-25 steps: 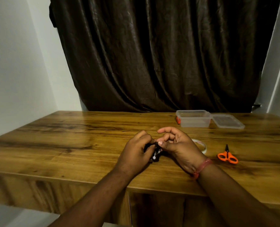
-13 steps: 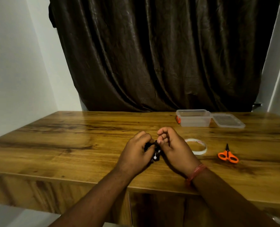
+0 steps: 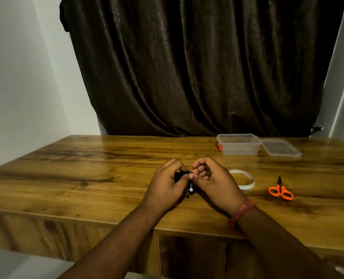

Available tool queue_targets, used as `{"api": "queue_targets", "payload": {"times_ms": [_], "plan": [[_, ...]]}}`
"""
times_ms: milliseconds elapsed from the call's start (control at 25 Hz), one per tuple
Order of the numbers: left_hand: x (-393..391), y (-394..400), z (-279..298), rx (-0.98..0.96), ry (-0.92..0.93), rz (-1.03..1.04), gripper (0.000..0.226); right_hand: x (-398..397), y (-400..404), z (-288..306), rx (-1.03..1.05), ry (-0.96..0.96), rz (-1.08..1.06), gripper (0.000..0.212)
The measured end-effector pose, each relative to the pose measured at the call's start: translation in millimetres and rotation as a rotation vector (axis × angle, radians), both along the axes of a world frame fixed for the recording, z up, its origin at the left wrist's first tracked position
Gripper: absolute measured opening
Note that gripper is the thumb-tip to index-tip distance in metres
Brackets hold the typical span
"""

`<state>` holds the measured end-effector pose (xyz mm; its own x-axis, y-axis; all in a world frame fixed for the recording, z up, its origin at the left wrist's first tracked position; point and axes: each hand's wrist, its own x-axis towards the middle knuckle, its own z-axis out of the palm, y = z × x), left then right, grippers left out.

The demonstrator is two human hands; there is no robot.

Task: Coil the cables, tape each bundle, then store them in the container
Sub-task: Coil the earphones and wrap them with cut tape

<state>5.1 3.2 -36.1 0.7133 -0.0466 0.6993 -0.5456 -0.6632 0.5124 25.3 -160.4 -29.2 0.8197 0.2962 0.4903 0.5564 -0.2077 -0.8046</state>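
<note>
A small black cable bundle (image 3: 188,190) sits between both hands above the wooden table (image 3: 86,174). My left hand (image 3: 167,184) grips the bundle from the left with curled fingers. My right hand (image 3: 213,181) pinches it from the right, thumb tip against the coil. Most of the cable is hidden by the fingers; a small white tip shows below. A roll of clear tape (image 3: 245,179) lies flat just right of my right hand. The clear plastic container (image 3: 238,144) stands open at the back right.
The container's lid (image 3: 281,150) lies beside it on the right. A small orange object (image 3: 219,146) peeks out at the container's left side. Orange-handled scissors (image 3: 280,191) lie right of the tape. A dark curtain hangs behind the table.
My right hand has curled in closer to the bundle and shifted slightly left, uncovering the tape roll. My left hand has stayed in place on the cable.
</note>
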Motion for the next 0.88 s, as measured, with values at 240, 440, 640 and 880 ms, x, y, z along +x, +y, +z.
{"api": "queue_targets", "payload": {"times_ms": [240,440,640,880], "plan": [[-6.5,-5.3,2.2,-0.401,0.31,-0.234,0.011,1.4,0.1,-0.2,0.007,0.018,-0.012,0.023],[-2.7,-3.4,2.5,-0.532,0.414,-0.306,0.005,3.3,-0.1,-1.8,-0.051,-0.045,-0.033,0.023],[-2.5,-2.1,4.4,-0.593,0.444,-0.318,0.006,5.0,0.3,-2.3,-0.085,-0.073,-0.058,0.022],[-1.7,-0.7,4.7,-0.615,0.431,-0.319,0.007,2.9,0.6,-2.0,-0.047,0.012,-0.067,0.011]]}}
